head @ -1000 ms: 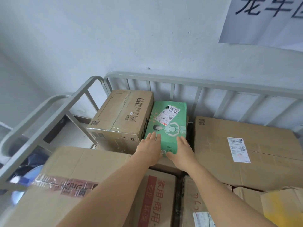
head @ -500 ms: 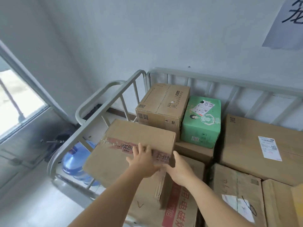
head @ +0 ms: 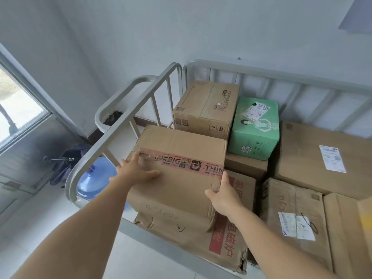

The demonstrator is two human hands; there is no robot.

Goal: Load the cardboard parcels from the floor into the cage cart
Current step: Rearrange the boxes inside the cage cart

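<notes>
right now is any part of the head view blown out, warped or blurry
In the head view, the window at the left is overexposed to near white; the wide lens bows the cage cart rail and wall edges; the yellowish box corner at the right edge is soft, while the taped box under both hands is sharp.

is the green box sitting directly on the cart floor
No, the green box rests on top of a brown carton stacked below it.
</notes>
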